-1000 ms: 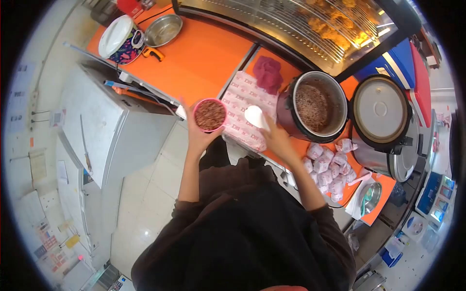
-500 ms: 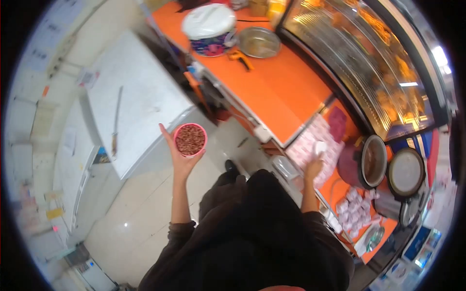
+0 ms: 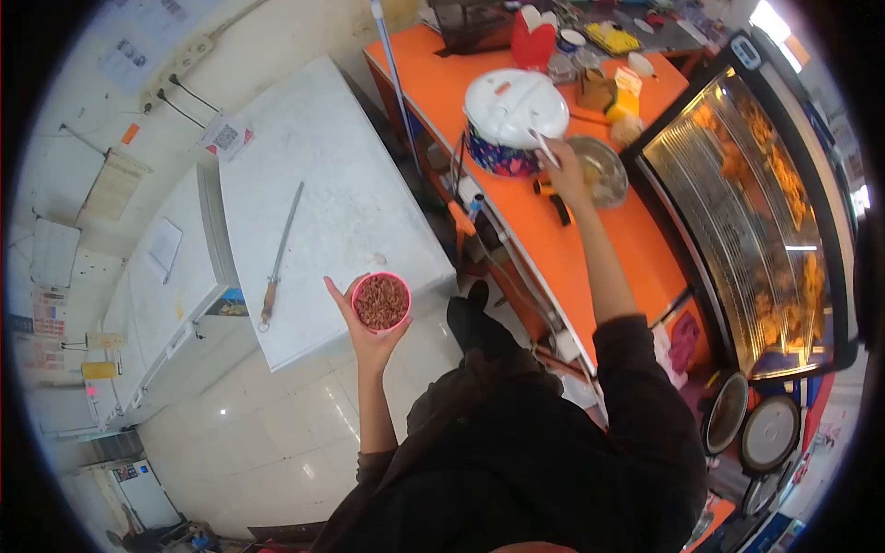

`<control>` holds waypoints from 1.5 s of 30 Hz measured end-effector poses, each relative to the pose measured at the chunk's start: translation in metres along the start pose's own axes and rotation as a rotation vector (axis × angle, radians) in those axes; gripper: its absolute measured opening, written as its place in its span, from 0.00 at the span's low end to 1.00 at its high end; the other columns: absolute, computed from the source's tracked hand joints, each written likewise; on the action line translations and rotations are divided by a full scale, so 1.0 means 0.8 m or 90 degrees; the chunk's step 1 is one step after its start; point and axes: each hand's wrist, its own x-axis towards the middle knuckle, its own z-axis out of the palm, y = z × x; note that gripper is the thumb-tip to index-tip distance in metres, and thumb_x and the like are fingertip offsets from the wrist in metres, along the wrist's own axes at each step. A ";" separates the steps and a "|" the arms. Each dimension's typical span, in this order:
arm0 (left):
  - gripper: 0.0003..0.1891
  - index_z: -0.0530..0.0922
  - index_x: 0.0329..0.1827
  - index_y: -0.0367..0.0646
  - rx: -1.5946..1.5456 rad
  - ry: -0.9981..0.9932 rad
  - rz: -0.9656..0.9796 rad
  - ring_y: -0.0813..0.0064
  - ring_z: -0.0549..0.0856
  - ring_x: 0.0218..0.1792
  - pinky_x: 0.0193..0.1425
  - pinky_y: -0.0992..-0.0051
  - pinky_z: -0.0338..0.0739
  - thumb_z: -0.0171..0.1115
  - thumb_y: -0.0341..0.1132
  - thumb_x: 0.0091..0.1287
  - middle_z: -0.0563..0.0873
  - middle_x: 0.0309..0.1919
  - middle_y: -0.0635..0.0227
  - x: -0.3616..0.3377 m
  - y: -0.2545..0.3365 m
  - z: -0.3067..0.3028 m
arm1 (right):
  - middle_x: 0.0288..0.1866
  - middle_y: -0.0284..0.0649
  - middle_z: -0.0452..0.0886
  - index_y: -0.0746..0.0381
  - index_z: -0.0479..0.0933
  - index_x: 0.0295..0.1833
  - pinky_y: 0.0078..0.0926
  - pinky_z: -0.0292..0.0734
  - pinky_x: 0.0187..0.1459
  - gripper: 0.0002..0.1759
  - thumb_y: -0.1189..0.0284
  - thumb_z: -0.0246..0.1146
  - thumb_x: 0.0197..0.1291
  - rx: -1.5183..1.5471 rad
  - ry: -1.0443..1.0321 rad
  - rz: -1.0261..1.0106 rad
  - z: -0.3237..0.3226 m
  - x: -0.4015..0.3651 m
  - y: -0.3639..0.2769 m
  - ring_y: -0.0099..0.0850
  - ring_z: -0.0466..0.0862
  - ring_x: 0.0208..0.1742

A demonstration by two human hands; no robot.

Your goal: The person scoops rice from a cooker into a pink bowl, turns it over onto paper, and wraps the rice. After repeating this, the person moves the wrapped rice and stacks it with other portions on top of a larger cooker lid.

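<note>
The left hand (image 3: 371,341) is gripping a pink-rimmed bowl (image 3: 381,302) of reddish-brown grains from beneath and around its side, thumb extended, the bowl's open top facing up; bowl and hand are over the floor beside the near corner of a white work surface (image 3: 323,175), with no clear view of whether the bowl touches its edge. The right hand (image 3: 567,177) is closed around the handle end of a slim white utensil (image 3: 544,149), which shows nearly edge-on by the white lid (image 3: 516,101) of a floral-sided container (image 3: 498,155); whether the utensil touches the lid I cannot tell. Just beside that hand are a shallow metal bowl (image 3: 610,170), partly hidden by it, and a black-and-orange tool (image 3: 560,208); these and the container rest on an orange counter (image 3: 616,267), with a red carton (image 3: 533,41) standing behind the container. A long metal rod with a wooden handle (image 3: 286,249) lies on the white surface; on the right, a lit display cabinet (image 3: 747,230) holds browned food on racks, with a purple cloth (image 3: 683,341), an open pot (image 3: 728,412) and a round lid (image 3: 770,433) near its lower end.
</note>
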 end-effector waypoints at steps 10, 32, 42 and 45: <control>0.70 0.31 0.79 0.45 0.035 0.190 -0.058 0.61 0.72 0.63 0.69 0.62 0.68 0.81 0.32 0.41 0.70 0.62 0.57 0.116 -0.040 0.017 | 0.36 0.40 0.88 0.56 0.88 0.44 0.25 0.77 0.45 0.19 0.73 0.76 0.40 0.083 -0.095 0.385 0.108 0.155 0.046 0.28 0.85 0.40; 0.67 0.36 0.80 0.45 0.044 -0.024 -0.084 0.62 0.74 0.63 0.68 0.63 0.70 0.81 0.32 0.42 0.70 0.63 0.58 0.324 -0.066 0.169 | 0.22 0.24 0.70 0.64 0.73 0.40 0.10 0.53 0.13 0.13 0.63 0.59 0.69 0.330 -0.313 0.564 -0.173 0.483 0.132 0.10 0.60 0.14; 0.66 0.36 0.80 0.45 -0.037 -0.085 -0.123 0.62 0.75 0.63 0.67 0.65 0.71 0.80 0.30 0.44 0.70 0.64 0.57 0.317 -0.082 0.215 | 0.30 0.45 0.78 0.67 0.75 0.60 0.31 0.72 0.41 0.24 0.59 0.51 0.73 -0.428 -0.067 0.102 -0.152 0.388 -0.003 0.34 0.79 0.34; 0.67 0.35 0.80 0.44 -0.118 -0.092 -0.143 0.63 0.76 0.63 0.67 0.65 0.72 0.81 0.30 0.44 0.72 0.63 0.57 0.313 -0.086 0.234 | 0.34 0.53 0.80 0.70 0.76 0.49 0.41 0.74 0.47 0.16 0.68 0.50 0.70 -0.290 -0.271 -0.076 -0.121 0.318 0.013 0.47 0.81 0.40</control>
